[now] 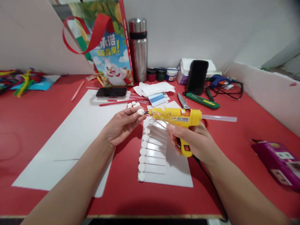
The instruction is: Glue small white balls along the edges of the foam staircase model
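Observation:
My right hand (pixel 187 137) is wrapped round the handle of a yellow hot glue gun (pixel 168 114), with a clear glue stick (pixel 219 118) jutting out of its back. The gun's nozzle touches or nearly touches a small white disc (pixel 140 112), pinched in the fingertips of my left hand (pixel 124 123). Below the gun lies a white card (pixel 178 175). A column of similar white discs (pixel 142 159) runs down its left side, with white strips (pixel 156 161) beside them. A small pile of white discs (pixel 133 104) sits just behind my left hand.
White sheets (pixel 58 137) cover the left. Behind are a phone (pixel 111 92), paper pieces (pixel 154 90), scissors (pixel 182 101), a green cutter (pixel 202 100), a steel flask (pixel 138 51), paint jars (pixel 161 74) and a gift bag (pixel 110 47). A purple power strip (pixel 276 159) lies right; the gun's cord (pixel 211 184) trails frontward.

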`<state>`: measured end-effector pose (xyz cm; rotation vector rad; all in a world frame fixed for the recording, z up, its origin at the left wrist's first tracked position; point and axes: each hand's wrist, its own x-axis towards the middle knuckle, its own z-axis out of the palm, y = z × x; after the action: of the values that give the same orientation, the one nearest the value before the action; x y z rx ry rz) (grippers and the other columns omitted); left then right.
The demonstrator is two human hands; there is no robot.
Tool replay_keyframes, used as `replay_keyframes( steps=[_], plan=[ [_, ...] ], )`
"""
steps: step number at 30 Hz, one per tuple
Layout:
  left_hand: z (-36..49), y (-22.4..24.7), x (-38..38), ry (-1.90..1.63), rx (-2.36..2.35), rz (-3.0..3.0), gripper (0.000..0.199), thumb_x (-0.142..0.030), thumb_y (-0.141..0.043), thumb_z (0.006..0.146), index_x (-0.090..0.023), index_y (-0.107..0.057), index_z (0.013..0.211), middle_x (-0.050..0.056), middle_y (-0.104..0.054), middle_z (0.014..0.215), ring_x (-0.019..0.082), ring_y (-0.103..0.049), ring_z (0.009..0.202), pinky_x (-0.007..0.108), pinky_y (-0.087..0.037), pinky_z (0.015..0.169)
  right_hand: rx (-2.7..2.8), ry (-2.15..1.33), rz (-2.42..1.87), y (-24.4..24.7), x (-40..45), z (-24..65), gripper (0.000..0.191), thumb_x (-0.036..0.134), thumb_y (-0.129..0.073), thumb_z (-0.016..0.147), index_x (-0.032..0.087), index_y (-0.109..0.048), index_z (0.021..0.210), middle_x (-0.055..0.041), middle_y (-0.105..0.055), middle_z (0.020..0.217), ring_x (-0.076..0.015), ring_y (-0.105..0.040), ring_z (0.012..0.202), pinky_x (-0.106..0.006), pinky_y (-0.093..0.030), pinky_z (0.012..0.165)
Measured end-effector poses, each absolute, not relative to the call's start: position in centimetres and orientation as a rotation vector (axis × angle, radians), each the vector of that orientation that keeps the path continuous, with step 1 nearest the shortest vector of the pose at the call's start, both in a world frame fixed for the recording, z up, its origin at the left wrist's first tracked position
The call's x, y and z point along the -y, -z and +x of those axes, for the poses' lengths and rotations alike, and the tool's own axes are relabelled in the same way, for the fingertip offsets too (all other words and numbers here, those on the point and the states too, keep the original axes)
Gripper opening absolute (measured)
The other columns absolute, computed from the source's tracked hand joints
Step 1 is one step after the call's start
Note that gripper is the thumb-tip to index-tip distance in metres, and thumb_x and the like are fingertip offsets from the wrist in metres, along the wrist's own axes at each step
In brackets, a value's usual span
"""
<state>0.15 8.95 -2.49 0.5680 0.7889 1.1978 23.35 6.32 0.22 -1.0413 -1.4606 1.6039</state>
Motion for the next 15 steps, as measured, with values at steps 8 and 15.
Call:
replay_keyframes(
  steps=[8, 15],
  plan=[
    [0.10, 2.47, -9.06, -1.208, -0.822, 0.609, 0.024, -0.003, -0.084, 0.071, -0.010, -0.077, 0.093, 0.004, -0.076, 0.087, 0.009, -0.074, 0.076, 0.013, -0.060, 0.073, 1.282, -1.645, -0.983, -0.49, -6.12, 23.35, 0.033, 0.042, -0.073, 0.083, 0.017, -0.062, 0.065, 0.0003, -0.060, 0.056, -0.0107, -0.053, 0.035, -0.023, -0.036, 0.034],
    [-0.26, 2.54, -8.90, -1.184, -0.901, 0.819, 0.026, -0.015, -0.090, 0.068, -0.012, -0.079, 0.091, 0.003, -0.074, 0.082, 0.009, -0.068, 0.069, 0.017, -0.054, 0.065, 1.176, -1.614, -0.897, -0.63, -6.48, 23.70, 0.024, 0.039, -0.068, 0.087, 0.017, -0.068, 0.076, -0.0033, -0.068, 0.070, -0.0098, -0.053, 0.036, -0.025, -0.034, 0.036]
  ],
)
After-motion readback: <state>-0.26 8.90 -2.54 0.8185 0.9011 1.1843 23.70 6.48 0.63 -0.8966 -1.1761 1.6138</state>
